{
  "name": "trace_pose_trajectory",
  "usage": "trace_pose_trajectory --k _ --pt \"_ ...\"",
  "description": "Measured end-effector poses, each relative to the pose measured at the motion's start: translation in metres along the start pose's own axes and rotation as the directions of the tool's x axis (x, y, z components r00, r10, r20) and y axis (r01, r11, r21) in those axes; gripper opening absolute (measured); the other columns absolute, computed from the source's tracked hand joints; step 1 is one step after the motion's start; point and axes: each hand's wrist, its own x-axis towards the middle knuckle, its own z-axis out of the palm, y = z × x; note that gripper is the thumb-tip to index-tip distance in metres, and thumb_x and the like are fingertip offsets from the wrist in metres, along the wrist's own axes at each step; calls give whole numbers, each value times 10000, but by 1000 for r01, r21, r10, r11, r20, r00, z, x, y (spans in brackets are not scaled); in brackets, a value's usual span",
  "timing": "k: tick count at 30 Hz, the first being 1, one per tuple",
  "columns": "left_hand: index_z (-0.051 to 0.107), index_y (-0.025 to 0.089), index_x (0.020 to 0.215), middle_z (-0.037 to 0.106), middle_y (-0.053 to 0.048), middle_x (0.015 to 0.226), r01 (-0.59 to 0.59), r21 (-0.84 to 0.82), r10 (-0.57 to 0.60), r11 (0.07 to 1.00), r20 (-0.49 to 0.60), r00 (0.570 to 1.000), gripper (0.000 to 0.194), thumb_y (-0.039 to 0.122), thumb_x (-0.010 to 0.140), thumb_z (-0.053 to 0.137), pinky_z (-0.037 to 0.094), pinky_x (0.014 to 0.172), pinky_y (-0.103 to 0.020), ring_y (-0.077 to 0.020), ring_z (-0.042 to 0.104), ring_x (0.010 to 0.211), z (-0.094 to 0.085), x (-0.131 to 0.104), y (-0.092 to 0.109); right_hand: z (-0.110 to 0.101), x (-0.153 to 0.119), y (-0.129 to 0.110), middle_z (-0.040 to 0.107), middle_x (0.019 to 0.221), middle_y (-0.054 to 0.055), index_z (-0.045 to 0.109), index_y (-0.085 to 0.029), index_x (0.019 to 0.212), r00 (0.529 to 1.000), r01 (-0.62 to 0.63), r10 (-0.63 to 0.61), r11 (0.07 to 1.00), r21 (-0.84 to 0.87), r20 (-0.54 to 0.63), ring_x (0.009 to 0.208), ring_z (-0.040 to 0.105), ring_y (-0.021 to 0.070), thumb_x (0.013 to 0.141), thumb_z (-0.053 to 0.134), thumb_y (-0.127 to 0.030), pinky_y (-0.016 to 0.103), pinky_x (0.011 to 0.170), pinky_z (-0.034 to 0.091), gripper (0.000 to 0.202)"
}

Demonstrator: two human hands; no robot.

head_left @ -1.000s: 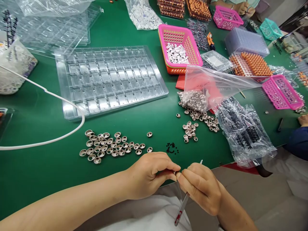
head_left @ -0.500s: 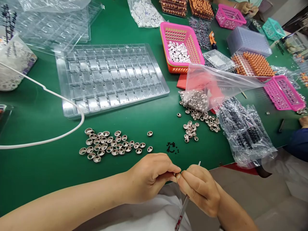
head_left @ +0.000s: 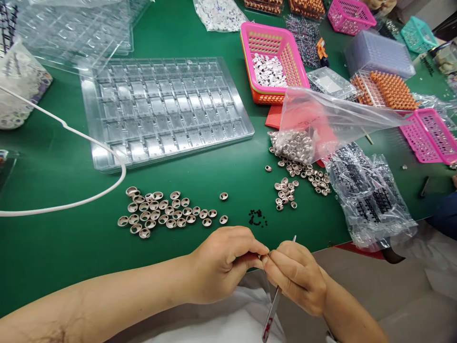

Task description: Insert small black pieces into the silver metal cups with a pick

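Observation:
Close to the table's front edge, my left hand (head_left: 224,264) pinches a tiny part between thumb and forefinger; the fingertips mostly hide it. My right hand (head_left: 298,276) meets it there, its own fingertips pressed at the same spot. Metal tweezers (head_left: 272,312) with a red mark lie through the right hand's curled fingers, one end pointing down toward my lap. Just beyond the hands lies a small cluster of tiny black pieces (head_left: 257,217). Oval metal rings (head_left: 163,219) are spread to the left, and smaller metal rings (head_left: 284,193) are heaped to the right.
A clear compartment tray (head_left: 171,109) lies behind the rings, with a white cable (head_left: 89,202) curving at its left. Farther right are a pink basket (head_left: 273,55) of white ovals, an open plastic bag (head_left: 296,145) of metal rings and bagged black parts (head_left: 371,200).
The view has shifted slightly, so the table things sit a little differently in frame. Both hands stay pressed together at the same spot, the tweezers still in the right.

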Motion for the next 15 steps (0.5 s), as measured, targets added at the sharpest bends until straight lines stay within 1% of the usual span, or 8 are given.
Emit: trace_pose_trajectory --k 1,3,6,9,11,15 --pt "681 98 1022 717 -69 727 -4 0 4 1000 -9 1000 129 39 921 628 523 613 -223 -143 639 633 0 0 -1 1 3 1 693 928 126 695 -61 1058 998 15 -14 1000 21 -66 763 614 189 922 466 -60 331 503 499 266" --pt "683 91 1021 716 -71 721 -11 8 11 1000 -23 1000 122 42 921 632 523 609 -224 -145 640 628 0 1 -2 2 9 3 681 924 131 696 -35 1036 992 23 -17 998 52 -127 746 609 188 907 490 -34 331 496 476 243" --pt "694 87 1004 710 -68 712 -2 25 2 1000 -35 999 113 43 914 641 519 598 -219 -143 639 620 -1 1 -3 4 15 6 669 924 132 693 -28 1039 993 20 -12 997 73 -120 735 608 191 890 530 -25 338 515 475 221" --pt "707 82 988 710 -69 715 17 35 -16 999 -39 999 105 50 919 634 521 595 -214 -139 644 613 -2 2 -5 7 16 9 663 900 138 688 -9 1034 990 26 -12 995 99 -140 733 595 196 887 531 -16 343 526 476 215" --pt "713 77 983 714 -74 716 31 44 -30 999 -29 999 96 68 928 635 529 602 -216 -141 655 615 -3 3 -7 9 14 11 662 887 130 687 -16 1043 989 10 7 994 111 -145 728 580 188 900 514 -17 336 531 472 225" --pt "722 88 994 737 -71 740 54 54 -54 997 10 998 86 103 937 659 539 630 -222 -146 682 640 -5 5 -10 10 9 12 666 891 121 681 -32 1094 992 -18 30 995 96 -122 736 574 186 917 516 -38 332 543 478 242"
